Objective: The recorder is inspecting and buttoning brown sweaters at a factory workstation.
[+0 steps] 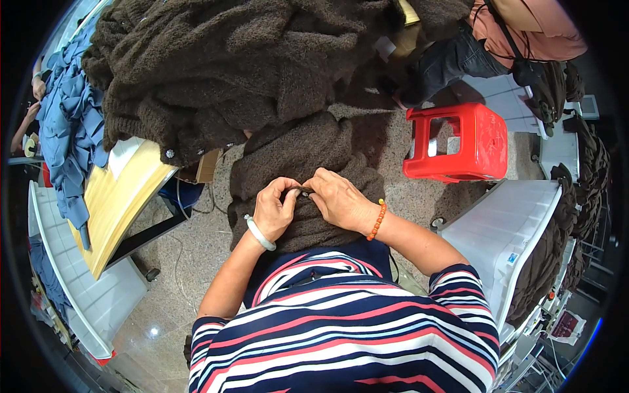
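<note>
knit [288, 154] at 12 o'clock: left hand [271, 204] and right hand [339, 199] pinching it, fingertips nearly closed; next likely needs steady fingers.

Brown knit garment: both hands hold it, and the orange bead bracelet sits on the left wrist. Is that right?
Not quite: the head view shows the orange bead bracelet on the wrist of the right hand. That hand and the left hand do hold the brown knit garment.
</note>
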{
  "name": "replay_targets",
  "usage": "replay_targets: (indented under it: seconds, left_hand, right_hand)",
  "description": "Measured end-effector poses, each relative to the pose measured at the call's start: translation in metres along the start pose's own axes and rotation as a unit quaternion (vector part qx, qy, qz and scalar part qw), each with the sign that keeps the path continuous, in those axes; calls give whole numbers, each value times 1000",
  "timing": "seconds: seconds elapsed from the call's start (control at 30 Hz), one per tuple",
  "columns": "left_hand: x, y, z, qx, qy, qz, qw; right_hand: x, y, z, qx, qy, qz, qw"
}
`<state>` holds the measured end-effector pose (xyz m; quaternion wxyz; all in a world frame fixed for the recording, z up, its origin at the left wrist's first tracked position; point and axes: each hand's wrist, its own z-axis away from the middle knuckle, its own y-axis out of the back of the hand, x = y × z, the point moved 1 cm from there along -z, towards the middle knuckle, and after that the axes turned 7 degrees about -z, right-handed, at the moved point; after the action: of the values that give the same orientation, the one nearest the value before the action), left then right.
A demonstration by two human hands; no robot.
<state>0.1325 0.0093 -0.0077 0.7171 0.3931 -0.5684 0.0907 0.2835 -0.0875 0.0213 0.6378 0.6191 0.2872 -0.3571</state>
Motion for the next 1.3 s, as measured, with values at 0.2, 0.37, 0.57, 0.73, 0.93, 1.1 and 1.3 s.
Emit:
replay_targets:
  seconds: [0.2, 0.37, 0.57, 0.73, 0.93, 1.1, 1.3]
  left_hand:
    - [4, -3, 3, 7, -12, -6, 1000]
    - [-2, -3, 6, -12, -43, 10, 999]
    - [-5, 8, 8, -66, -43, 85, 993]
    - [-5, 20, 8, -132, -8, 152, 979]
    - [-3, 22, 9, -206, 34, 163, 964]
    - [-6, 24, 12, -218, 75, 163, 959]
    - [-41, 76, 31, -303, 159, 190, 920]
  right_hand:
    - [2, 0, 0, 23, -12, -16, 1000]
    - [9, 10, -1, 33, 15, -58, 998]
    - [7, 31, -11, -108, 36, -147, 983]
    - [8, 33, -11, -174, -42, -234, 956]
    - [2, 27, -10, -173, -118, -255, 944]
    - [-4, 19, -4, -98, -69, -209, 971]
    - [-11, 48, 8, -192, -49, -50, 979]
